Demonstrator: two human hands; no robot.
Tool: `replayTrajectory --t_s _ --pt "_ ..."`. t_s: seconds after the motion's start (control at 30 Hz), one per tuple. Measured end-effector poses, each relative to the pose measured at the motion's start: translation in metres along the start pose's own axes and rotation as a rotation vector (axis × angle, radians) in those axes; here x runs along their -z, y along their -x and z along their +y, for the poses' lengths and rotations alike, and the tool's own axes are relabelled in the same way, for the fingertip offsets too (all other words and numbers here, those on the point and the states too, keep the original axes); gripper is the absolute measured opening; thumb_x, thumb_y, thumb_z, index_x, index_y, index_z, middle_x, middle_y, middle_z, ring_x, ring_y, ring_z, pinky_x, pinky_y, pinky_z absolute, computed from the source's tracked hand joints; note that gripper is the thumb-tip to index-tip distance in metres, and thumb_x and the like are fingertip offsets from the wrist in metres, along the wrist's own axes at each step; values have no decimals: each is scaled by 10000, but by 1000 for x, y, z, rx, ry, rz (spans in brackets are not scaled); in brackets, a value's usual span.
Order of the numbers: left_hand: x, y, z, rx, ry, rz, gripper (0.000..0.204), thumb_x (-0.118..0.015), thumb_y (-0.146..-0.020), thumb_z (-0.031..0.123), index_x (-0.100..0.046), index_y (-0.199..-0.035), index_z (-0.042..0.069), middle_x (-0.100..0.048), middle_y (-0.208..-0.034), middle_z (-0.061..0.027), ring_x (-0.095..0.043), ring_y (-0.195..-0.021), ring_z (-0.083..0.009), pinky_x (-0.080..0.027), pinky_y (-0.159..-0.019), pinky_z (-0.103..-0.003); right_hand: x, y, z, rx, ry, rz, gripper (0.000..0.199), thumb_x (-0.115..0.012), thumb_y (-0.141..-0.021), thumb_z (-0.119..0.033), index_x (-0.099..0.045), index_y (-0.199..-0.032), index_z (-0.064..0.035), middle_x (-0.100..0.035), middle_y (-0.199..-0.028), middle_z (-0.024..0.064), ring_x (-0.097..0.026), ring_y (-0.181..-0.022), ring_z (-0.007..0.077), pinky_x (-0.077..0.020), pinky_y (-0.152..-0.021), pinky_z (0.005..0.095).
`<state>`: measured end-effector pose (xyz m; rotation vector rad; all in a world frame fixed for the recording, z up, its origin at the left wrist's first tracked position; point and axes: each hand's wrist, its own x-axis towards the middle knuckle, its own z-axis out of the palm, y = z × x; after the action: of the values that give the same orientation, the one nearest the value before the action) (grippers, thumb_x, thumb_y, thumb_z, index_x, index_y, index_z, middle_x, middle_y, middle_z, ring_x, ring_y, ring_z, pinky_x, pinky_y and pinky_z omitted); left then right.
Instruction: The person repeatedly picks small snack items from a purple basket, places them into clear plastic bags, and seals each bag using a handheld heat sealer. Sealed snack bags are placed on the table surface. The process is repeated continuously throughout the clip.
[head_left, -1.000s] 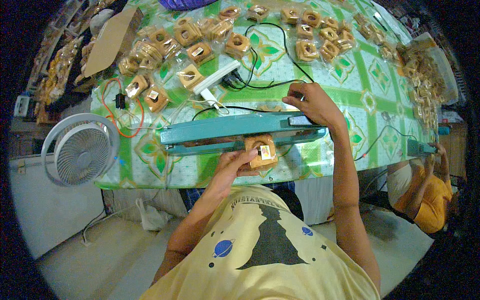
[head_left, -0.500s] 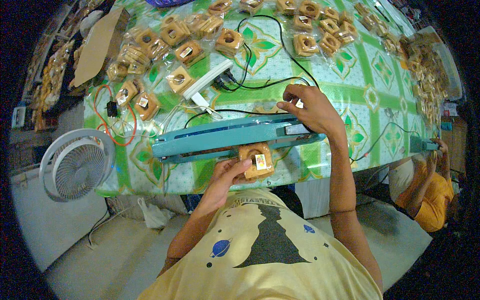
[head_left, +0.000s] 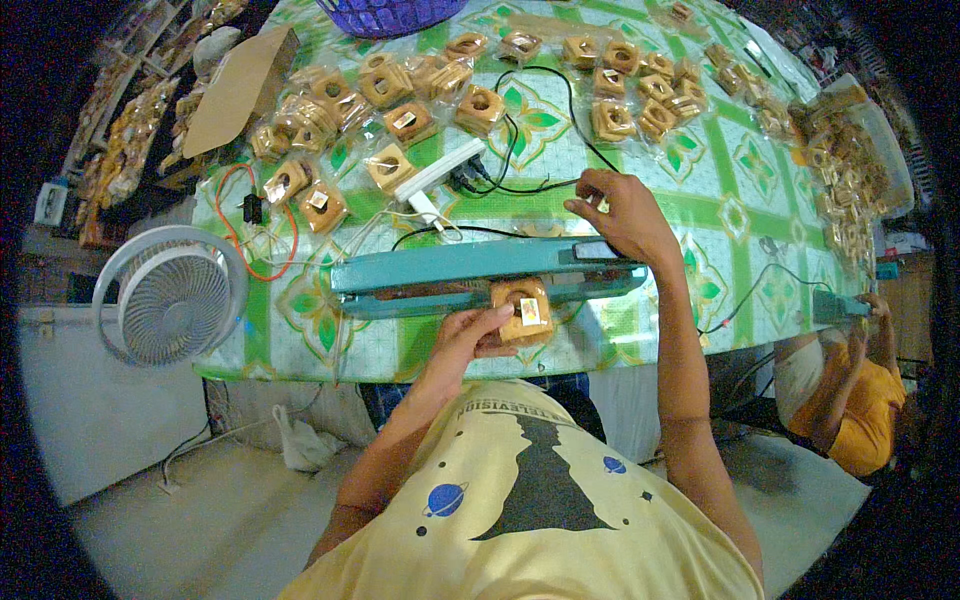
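Observation:
In my left hand (head_left: 470, 335) is a bagged square wooden-looking piece (head_left: 523, 322) with a round hole and a small white label. My thumb lies across its front and the fingers go behind it. Its upper edge meets the front of a long teal bag sealer (head_left: 450, 266); how far the plastic reaches between the jaws is hidden. My right hand (head_left: 630, 215) is over the sealer's right end, the heel of the hand close to its dark end piece. Its fingers curl loosely, thumb apart, with nothing seen in them.
Behind the sealer lie a white power strip (head_left: 440, 170) with black cables and several bagged pieces (head_left: 400, 120). A round fan (head_left: 172, 300) stands left, a cardboard sheet (head_left: 240, 95) behind it. A purple basket (head_left: 390, 15) is at the far edge. At right, another person (head_left: 850, 400) is by a second sealer (head_left: 840, 308).
The whole view has shifted slightly, so the far tabletop sits lower in it. My left hand still holds the bagged piece against the sealer, and my right hand stays over its right end.

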<state>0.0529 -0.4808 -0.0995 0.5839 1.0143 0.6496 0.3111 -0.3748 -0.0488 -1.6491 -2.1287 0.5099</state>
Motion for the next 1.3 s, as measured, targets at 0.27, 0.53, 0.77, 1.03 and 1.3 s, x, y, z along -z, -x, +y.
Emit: replayTrajectory --t_s 0.27,0.53,0.77,1.03,1.3 --pt "12 -17 -9 -21 -54 -134 448 -710 -827 377 -649 -1076 9 -677 -943 -63 -653 -821 -119 -582 -768 -291 42 15 -48 133 21 383 111 -682 -847 -98 -639 -904 -13 -653 -826 108 -624 -759 229 -484 -706 337" --pt "2 11 -8 -96 -160 -195 448 -747 -806 308 -632 -1142 35 -676 -1008 -34 -643 -882 -126 -514 -845 -284 46 85 -110 314 -214 275 177 -708 -781 -29 -646 -947 -38 -659 -973 110 -646 -911 286 -514 -769 354" --pt "0 29 2 -16 -276 -397 455 -770 -791 208 -616 -1178 24 -674 -1052 -50 -620 -928 -109 -496 -828 -279 2 113 -99 132 -187 183 177 -724 -773 -29 -634 -925 -37 -636 -1056 90 -601 -985 279 -476 -846 360" --pt "-9 38 23 -159 -521 -529 677 -752 -826 251 -439 -1398 68 -613 -1249 -108 -598 -1103 -186 -501 -890 -315 11 162 -55 -249 -440 -4 113 -593 -845 6 -513 -921 -18 -510 -862 81 -512 -832 200 -436 -785 310" --pt "128 28 132 -804 -651 375 320 -699 -860 204 -651 -1139 54 -680 -1097 -57 -635 -1003 -152 -508 -812 -296 91 104 90 -235 204 350 215 -459 -998 -240 -480 -949 -31 -517 -841 113 -508 -788 226 -424 -739 339"
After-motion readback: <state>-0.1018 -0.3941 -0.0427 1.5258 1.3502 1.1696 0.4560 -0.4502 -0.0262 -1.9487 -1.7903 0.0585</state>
